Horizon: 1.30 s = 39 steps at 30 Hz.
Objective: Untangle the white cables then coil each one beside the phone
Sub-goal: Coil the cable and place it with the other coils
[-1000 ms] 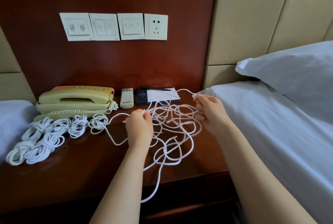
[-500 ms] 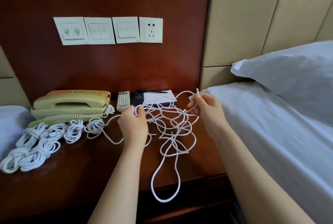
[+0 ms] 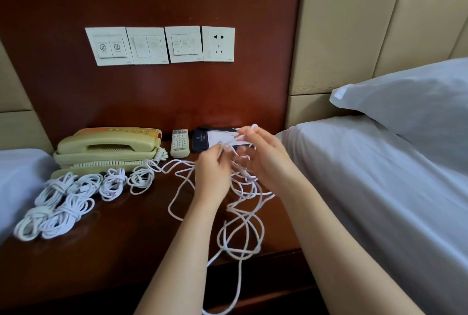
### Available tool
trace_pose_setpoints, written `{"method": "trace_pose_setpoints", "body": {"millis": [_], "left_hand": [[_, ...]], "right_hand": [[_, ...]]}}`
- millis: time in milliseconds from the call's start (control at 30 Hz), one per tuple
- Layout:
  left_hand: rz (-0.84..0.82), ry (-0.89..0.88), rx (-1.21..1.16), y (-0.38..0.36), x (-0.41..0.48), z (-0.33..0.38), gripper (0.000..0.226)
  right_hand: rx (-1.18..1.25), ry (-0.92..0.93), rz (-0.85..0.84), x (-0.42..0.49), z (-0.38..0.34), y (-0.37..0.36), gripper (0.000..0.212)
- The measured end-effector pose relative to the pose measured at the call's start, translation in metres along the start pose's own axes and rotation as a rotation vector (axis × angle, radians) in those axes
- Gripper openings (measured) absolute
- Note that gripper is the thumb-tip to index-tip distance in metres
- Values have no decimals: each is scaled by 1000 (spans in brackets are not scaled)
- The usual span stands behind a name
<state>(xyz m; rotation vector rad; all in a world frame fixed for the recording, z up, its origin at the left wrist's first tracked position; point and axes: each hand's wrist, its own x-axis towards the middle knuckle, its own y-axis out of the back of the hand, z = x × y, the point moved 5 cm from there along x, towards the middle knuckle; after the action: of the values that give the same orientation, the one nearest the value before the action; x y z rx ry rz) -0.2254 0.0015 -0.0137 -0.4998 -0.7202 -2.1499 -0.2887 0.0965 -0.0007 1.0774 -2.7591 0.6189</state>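
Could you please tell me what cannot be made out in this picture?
1. Head view: how many cables form the tangle; loops overlap, and the left hand and right hand cover its top.
2. Head view: the tangle's lowest loop, cut off by the bottom edge.
3. Head view: remote button labels, too small.

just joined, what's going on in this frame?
A person is sorting white cables on a bedside table. The left grip pinches strands of the loose tangle. Close beside it, the right grip holds a strand with a cable end sticking up above its fingers. The tangle's loops spill across the table and over its front edge. Several finished coils lie in front of the phone; this tangle is not yet coiled.
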Motion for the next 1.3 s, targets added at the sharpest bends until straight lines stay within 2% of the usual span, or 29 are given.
{"method": "trace_pose_setpoints", "body": {"millis": [133, 233, 300, 400, 500, 600, 767, 833, 933, 1033, 1167, 1300], "left_hand": [[171, 240, -129, 12, 7, -19, 29], [219, 440, -425, 14, 8, -27, 32], [197, 505, -615, 15, 8, -21, 32], [156, 546, -814, 21, 11, -11, 31], [174, 569, -973, 35, 16, -7, 33], [206, 542, -1065, 54, 23, -3, 35], [251, 512, -1111, 75, 27, 1, 35], [267, 512, -1110, 78, 27, -2, 34], [282, 560, -1121, 78, 26, -12, 35], [276, 596, -1161, 71, 24, -19, 35], [236, 613, -1245, 61, 22, -14, 35], [216, 618, -1365, 53, 21, -9, 35]], "right_hand": [[-647, 75, -65, -5, 20, -3, 10], [-1048, 69, -159, -5, 40, 5, 33], [-1186, 39, -227, -6, 50, 10, 44], [-1313, 75, -277, -2, 60, 20, 34], [-1486, 161, -231, 11, 69, 38, 30], [-1537, 143, -188, 26, 71, 51, 34], [-1637, -66, -176, 54, 68, 57, 35], [-1617, -112, -242, 58, 61, 50, 31], [-1444, -161, -393, 56, 39, 30, 32], [-1336, -94, -430, 45, 12, 7, 29], [-1303, 161, -293, 27, -8, -24, 6], [-1321, 149, -320, 28, 20, -38, 26]]}}
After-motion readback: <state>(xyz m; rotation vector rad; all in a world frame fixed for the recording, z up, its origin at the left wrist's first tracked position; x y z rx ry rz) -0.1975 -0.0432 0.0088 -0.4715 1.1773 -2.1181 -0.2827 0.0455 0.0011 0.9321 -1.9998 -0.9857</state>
